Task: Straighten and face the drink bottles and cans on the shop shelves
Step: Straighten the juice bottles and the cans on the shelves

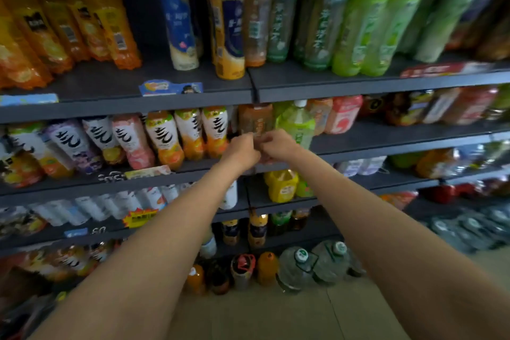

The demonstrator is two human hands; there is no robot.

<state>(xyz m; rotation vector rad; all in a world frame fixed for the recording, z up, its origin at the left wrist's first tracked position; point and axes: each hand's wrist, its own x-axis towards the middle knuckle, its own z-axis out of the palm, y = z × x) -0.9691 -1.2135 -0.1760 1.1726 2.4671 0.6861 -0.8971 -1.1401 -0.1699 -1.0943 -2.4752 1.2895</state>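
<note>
Both bare forearms reach to the second shelf (386, 143); left grip (242, 150) and right grip (277, 145) clasp a brown bottle (255, 121).

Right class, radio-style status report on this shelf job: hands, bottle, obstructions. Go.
Both hands, left and right, grip brown tea bottle, second shelf. Bottle upright. Green bottle close on its right.

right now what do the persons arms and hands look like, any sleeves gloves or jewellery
Both forearms are bare from the bottom edge of the picture up to the wrists, with no sleeve in view. The left hand and the right hand wear no gloves. No watch, bracelet or ring shows on either, though the fingers are small and somewhat blurred, so a thin ring cannot be ruled out.
</note>
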